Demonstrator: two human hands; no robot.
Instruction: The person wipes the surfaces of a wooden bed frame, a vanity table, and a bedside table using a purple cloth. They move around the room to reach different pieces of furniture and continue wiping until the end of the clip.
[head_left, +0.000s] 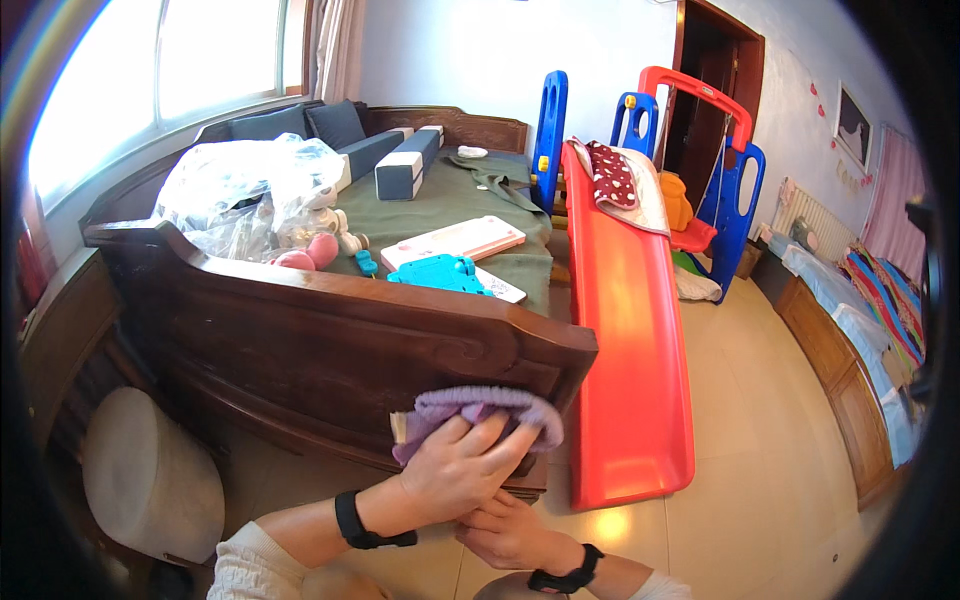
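Observation:
My left hand (466, 459) grips a folded purple cloth (491, 396) and holds it against the carved end panel (322, 352) of a dark wooden daybed. The fingers are spread over the cloth, near the panel's lower right corner. Just below it is my right hand (511, 531), its fingers bent and close under the heel of the left hand. Whether the right fingers hold or touch anything is hidden. Each wrist wears a black band.
A red plastic slide (630, 360) stands close to the panel's right end. On the daybed lie a turquoise plastic toy (439, 273), a pink-and-white board (454, 241) and a clear plastic bag (247, 180). A beige rounded stool (142, 472) stands at lower left.

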